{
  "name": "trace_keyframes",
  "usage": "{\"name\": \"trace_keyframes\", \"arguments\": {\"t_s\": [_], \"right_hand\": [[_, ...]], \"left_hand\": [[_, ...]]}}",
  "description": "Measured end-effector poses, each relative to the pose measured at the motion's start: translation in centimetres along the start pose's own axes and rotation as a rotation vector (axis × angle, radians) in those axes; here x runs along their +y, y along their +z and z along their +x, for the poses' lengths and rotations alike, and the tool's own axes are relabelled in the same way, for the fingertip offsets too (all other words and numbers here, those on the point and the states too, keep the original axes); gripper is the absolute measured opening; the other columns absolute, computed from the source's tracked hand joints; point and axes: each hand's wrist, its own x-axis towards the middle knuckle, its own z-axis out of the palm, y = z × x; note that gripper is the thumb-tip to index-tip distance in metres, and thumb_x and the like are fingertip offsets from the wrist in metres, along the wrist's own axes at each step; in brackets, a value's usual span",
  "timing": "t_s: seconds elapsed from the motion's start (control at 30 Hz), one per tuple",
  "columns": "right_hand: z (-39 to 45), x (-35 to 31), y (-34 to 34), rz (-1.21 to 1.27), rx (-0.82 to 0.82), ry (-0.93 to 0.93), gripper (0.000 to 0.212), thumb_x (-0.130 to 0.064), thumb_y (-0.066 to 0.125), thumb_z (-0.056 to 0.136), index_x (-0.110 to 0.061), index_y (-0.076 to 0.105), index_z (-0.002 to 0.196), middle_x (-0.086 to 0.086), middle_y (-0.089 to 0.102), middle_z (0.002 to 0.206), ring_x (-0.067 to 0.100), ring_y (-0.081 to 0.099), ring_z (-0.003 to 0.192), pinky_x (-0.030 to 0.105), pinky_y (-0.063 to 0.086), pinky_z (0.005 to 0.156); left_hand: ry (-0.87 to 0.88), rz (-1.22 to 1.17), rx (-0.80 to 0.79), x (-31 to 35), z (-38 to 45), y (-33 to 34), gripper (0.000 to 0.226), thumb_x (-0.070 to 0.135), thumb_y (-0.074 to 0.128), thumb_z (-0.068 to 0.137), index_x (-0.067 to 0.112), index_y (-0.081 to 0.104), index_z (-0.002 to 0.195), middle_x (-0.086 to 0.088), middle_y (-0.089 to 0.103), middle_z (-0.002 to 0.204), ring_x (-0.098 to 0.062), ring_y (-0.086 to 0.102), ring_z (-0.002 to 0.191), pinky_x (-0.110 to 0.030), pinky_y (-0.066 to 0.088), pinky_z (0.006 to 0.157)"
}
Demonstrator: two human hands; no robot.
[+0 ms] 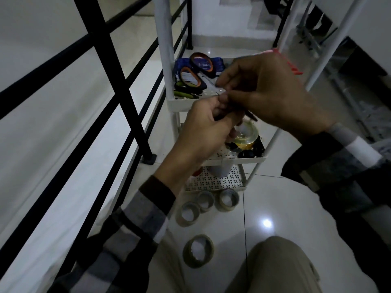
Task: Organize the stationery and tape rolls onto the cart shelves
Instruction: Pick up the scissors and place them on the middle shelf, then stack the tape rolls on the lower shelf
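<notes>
Held between both hands, above the cart [213, 102]: a thin dark stationery item [251, 116] (pen or similar; too dim and too covered to identify). Long axis running from the left hand [203, 132] out past the right hand [273, 96], dark tip protruding below the right hand, over the cart's middle shelf [237, 160]. Left fingers [222, 101] closed narrow on the near end; right fingers [227, 78] pinched narrow on the same item just beyond. Right hand nearer the cart's top shelf [184, 101], palm down, wrist arriving from the right; left hand raised from below, knuckles up. Top shelf already carrying scissors [191, 79]. Middle shelf carrying a clear tape roll [248, 133]. Still on the floor [296, 208] in front of the cart: four tape rolls [197, 253]. Likely next: release onto the top shelf, straight ahead of the fingers.
</notes>
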Motion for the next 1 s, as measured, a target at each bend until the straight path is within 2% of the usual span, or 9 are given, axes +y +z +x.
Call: {"name": "trace_keyframes", "arguments": {"t_s": [0.07, 0.17, 0.33, 0.43, 0.57, 0.63, 0.73, 0.87, 1.0], "right_hand": [[1.1, 0.6, -0.1, 0.028, 0.054, 0.012, 0.016, -0.002, 0.073, 0.093, -0.010, 0.075, 0.107, 0.003, 0.078, 0.091, 0.010, 0.077, 0.079, 0.033, 0.065, 0.076], [3.6, 1.9, 0.5, -0.072, 0.106, 0.024, 0.017, -0.007, 0.072, 0.093, -0.013, 0.076, 0.108, 0.005, 0.078, 0.092, 0.012, 0.076, 0.079, 0.035, 0.065, 0.077], [6.7, 3.4, 3.5, -0.328, -0.043, -0.018, 0.021, -0.022, 0.066, 0.092, -0.028, 0.077, 0.109, 0.004, 0.071, 0.118, 0.024, 0.065, 0.112, 0.041, 0.054, 0.102], [7.1, 3.5, 4.1, -0.407, -0.125, -0.026, 0.026, -0.018, 0.058, 0.098, -0.027, 0.079, 0.111, 0.002, 0.071, 0.124, 0.023, 0.063, 0.115, 0.036, 0.049, 0.104], [6.3, 3.7, 4.7, -0.451, -0.138, -0.020, 0.039, -0.023, 0.047, 0.090, -0.027, 0.080, 0.111, 0.005, 0.074, 0.119, 0.031, 0.064, 0.112, 0.045, 0.052, 0.101], [5.5, 3.5, 4.8, -0.432, -0.083, -0.019, 0.042, -0.024, 0.045, 0.089, -0.023, 0.079, 0.114, 0.009, 0.074, 0.119, 0.032, 0.064, 0.112, 0.045, 0.054, 0.098], [3.2, 3.1, 4.8, -0.357, 0.115, -0.085, 0.031, -0.015, 0.056, 0.096, -0.011, 0.074, 0.120, 0.010, 0.072, 0.122, 0.027, 0.065, 0.114, 0.039, 0.053, 0.097], [-2.0, 2.6, 6.3, -0.192, 0.375, -0.154, 0.023, -0.007, 0.062, 0.093, -0.006, 0.073, 0.114, 0.009, 0.071, 0.116, 0.023, 0.065, 0.108, 0.031, 0.052, 0.092], [-8.1, 3.6, 9.6, -0.120, 0.416, -0.118, 0.020, 0.002, 0.066, 0.091, -0.005, 0.073, 0.108, 0.010, 0.070, 0.109, 0.024, 0.066, 0.100, 0.033, 0.055, 0.080]], "left_hand": [[0.002, 0.012, -0.002, -0.3, 0.0, -0.6, 0.008, 0.009, 0.068, 0.100, 0.012, 0.074, 0.096, -0.005, 0.076, 0.083, -0.014, 0.069, 0.063, -0.028, 0.053, 0.057], [-0.040, 0.050, 0.020, -1.5, -0.8, -1.4, 0.006, 0.014, 0.070, 0.100, 0.012, 0.075, 0.098, -0.004, 0.078, 0.087, -0.012, 0.070, 0.064, -0.026, 0.053, 0.058], [-0.120, 0.082, 0.036, -3.9, -2.1, -1.8, 0.006, 0.018, 0.070, 0.100, 0.015, 0.076, 0.102, -0.005, 0.080, 0.092, -0.013, 0.072, 0.067, -0.022, 0.053, 0.060], [-0.152, 0.070, 0.029, -4.5, -2.7, -1.9, 0.006, 0.018, 0.070, 0.100, 0.015, 0.075, 0.102, -0.005, 0.080, 0.091, -0.016, 0.072, 0.070, -0.026, 0.056, 0.065], [-0.171, 0.059, 0.011, -4.9, -2.8, -2.0, 0.007, 0.019, 0.071, 0.100, 0.014, 0.075, 0.102, -0.006, 0.080, 0.093, -0.019, 0.073, 0.074, -0.034, 0.060, 0.071], [-0.173, 0.060, 0.002, -5.0, -2.9, -2.2, 0.006, 0.019, 0.071, 0.100, 0.016, 0.075, 0.102, -0.005, 0.080, 0.095, -0.021, 0.074, 0.080, -0.036, 0.059, 0.072], [-0.184, 0.062, -0.008, -5.5, -3.3, -2.5, 0.004, 0.022, 0.073, 0.099, 0.019, 0.075, 0.101, -0.004, 0.080, 0.097, -0.019, 0.074, 0.084, -0.034, 0.058, 0.071], [-0.220, 0.119, -0.008, -7.3, -4.2, -3.5, 0.006, 0.021, 0.072, 0.099, 0.015, 0.074, 0.101, -0.009, 0.079, 0.094, -0.014, 0.072, 0.070, -0.024, 0.054, 0.060], [-0.265, 0.188, -0.023, -11.0, -6.0, -3.9, 0.009, 0.020, 0.072, 0.099, 0.011, 0.073, 0.100, -0.014, 0.078, 0.090, -0.011, 0.067, 0.064, -0.017, 0.050, 0.053]]}}
